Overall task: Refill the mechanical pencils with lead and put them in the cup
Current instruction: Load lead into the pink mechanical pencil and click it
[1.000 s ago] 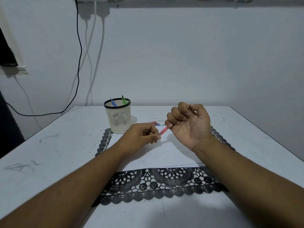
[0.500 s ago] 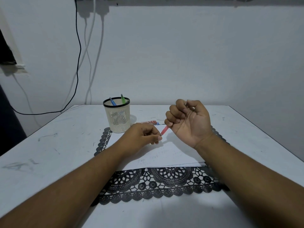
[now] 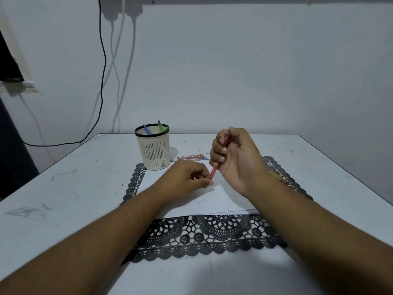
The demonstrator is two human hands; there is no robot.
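Pencil [image 3: 213, 171] gripped by right hand [image 3: 236, 158], left hand [image 3: 187, 177] pinching its tip.

Right hand [image 3: 236, 158] raised, fingers curled; left hand [image 3: 187, 177] pinching below

A white table [image 3: 63, 199] carries a black lace mat [image 3: 202, 237]. Behind the mat stand a cup [image 3: 153, 152] and a red lead case [image 3: 191, 157].

A: Which parts of the person appear in the head view?
B: The left hand [image 3: 187, 177], the right hand [image 3: 236, 160] and both forearms.
A: What is worn?
B: Both forearms are bare; no sleeve, watch or ring is visible.
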